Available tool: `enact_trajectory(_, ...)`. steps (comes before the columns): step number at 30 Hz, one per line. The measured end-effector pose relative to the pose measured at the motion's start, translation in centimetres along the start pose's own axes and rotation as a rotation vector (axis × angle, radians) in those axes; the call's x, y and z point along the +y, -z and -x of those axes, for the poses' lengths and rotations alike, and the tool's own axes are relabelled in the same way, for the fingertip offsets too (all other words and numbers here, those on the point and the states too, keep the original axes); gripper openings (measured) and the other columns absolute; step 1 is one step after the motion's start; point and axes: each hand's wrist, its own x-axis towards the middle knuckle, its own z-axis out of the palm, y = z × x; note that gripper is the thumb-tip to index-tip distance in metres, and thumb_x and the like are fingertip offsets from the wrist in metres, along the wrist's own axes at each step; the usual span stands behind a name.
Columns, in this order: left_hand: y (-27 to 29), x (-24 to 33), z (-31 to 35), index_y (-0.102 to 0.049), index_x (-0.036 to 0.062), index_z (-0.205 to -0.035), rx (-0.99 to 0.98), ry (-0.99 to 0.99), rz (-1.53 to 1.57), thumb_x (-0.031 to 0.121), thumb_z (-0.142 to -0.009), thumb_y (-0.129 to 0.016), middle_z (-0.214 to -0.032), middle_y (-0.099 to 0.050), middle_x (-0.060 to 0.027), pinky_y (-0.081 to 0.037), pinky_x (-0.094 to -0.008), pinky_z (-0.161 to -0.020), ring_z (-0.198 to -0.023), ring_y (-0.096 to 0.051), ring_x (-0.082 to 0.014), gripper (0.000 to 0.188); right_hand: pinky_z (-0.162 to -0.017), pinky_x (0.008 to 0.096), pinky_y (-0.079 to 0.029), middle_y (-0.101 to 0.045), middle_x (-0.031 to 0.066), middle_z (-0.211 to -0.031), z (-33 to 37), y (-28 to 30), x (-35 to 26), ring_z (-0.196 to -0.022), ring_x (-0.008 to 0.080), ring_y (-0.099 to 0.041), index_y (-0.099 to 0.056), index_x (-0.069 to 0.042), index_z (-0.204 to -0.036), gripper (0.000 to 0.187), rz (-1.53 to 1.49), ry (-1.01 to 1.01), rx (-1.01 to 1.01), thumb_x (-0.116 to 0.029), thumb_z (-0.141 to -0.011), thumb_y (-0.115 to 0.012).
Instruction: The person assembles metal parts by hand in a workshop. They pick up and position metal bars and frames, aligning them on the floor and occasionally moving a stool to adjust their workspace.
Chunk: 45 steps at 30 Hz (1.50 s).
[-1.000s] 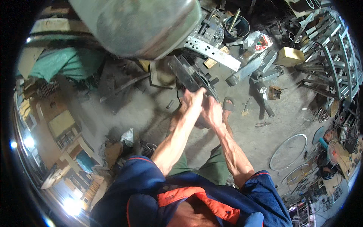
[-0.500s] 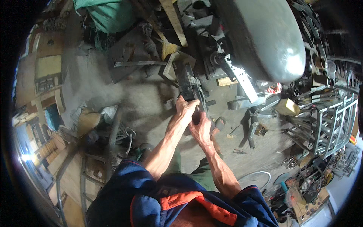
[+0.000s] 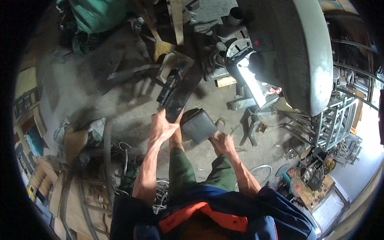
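At 8 to 9 o'clock, a teal cloth (image 3: 34, 143) lies among wooden pieces. Between 10 and 11 o'clock hangs a bunched green cloth (image 3: 97, 15), and at 8 o'clock a curved metal frame (image 3: 107, 148) rises near the person's left arm. A metal bar (image 3: 134, 72) lies toward 10 o'clock. At 11 o'clock, a broom (image 3: 162, 49) reaches down to just beside a wooden block (image 3: 166, 69).

The left hand (image 3: 163, 126), near the center, is closed around the lower end of a dark metal piece (image 3: 182, 96), which slants from that grip toward 1 o'clock. At the left hand's 3 o'clock is a dark gray box (image 3: 199, 125), between the person's 2 legs. The right hand (image 3: 224, 143) is at the box's 4 o'clock, its fingers curled by the nearest corner; I cannot tell whether they grip it.

Toward 2 o'clock stands a bright metal strip (image 3: 252, 86), and beyond it a large rounded gray cover (image 3: 308, 56). At 4 o'clock a small fan (image 3: 297, 186) stands near the right edge's clutter, and at 3 o'clock is a rack of metal tubing (image 3: 336, 124).
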Motion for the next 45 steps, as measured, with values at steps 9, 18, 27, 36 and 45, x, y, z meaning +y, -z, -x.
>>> enact_trajectory(9,5.6,-7.0,3.1,-0.059,-0.0040,-0.093,-0.033,0.271,-0.104,0.010,-0.063,-0.073,-0.081,-0.067,-0.0239,-0.054,-0.0442,-0.074,-0.077,-0.069,-0.0364,0.036,-0.075,0.0460,-0.057,-0.071,0.0186,-0.093,9.8,-6.1,13.5,-0.093,0.0348,-0.071,-0.070,-0.004,-0.100,0.032,0.645,0.069,-0.542,-0.027,-0.078,-0.067)
enact_trajectory(18,4.5,-19.4,3.7,-0.058,-0.0065,-0.105,0.146,0.425,-0.317,0.005,-0.064,-0.070,-0.095,-0.067,-0.0245,-0.052,-0.0431,-0.081,-0.086,-0.066,-0.0365,0.045,-0.061,0.0473,-0.050,-0.066,0.0202,-0.074,-15.6,-6.4,5.0,-0.067,0.0364,-0.064,-0.066,-0.003,-0.078,0.024,0.035,0.377,-0.114,-0.027,-0.081,-0.069)
enact_trajectory(27,5.1,-27.0,5.7,-0.058,-0.0024,-0.120,0.116,0.422,-0.293,0.008,-0.075,-0.070,-0.099,-0.070,-0.0216,-0.053,-0.0456,-0.082,-0.091,-0.068,-0.0363,0.048,-0.071,0.0329,-0.051,-0.065,0.0069,-0.103,-50.6,1.9,-16.2,-0.088,0.0181,-0.063,-0.051,0.000,-0.122,0.053,-1.015,0.439,0.421,-0.019,-0.082,-0.081)
enact_trajectory(36,0.2,-43.5,8.3,-0.049,0.0085,-0.146,0.776,0.646,-0.590,0.018,-0.086,-0.067,-0.132,-0.063,-0.0199,-0.047,-0.0468,-0.103,-0.121,-0.061,-0.0375,0.063,-0.073,0.0413,-0.051,-0.068,0.0098,-0.089,-61.6,6.0,-21.7,-0.080,0.0231,-0.064,-0.068,0.002,-0.093,0.023,-1.444,0.769,0.493,-0.020,-0.088,-0.074)
enact_trajectory(45,-0.2,-46.9,7.0,-0.061,-0.0013,-0.131,0.984,0.240,-0.792,0.029,-0.078,-0.073,-0.111,-0.068,-0.0250,-0.052,-0.0496,-0.088,-0.101,-0.066,-0.0398,0.062,-0.059,0.0434,-0.053,-0.068,0.0109,-0.076,-68.7,7.4,-19.1,-0.066,0.0256,-0.068,-0.065,0.000,-0.103,0.027,-0.060,0.576,1.144,-0.025,-0.093,-0.062)
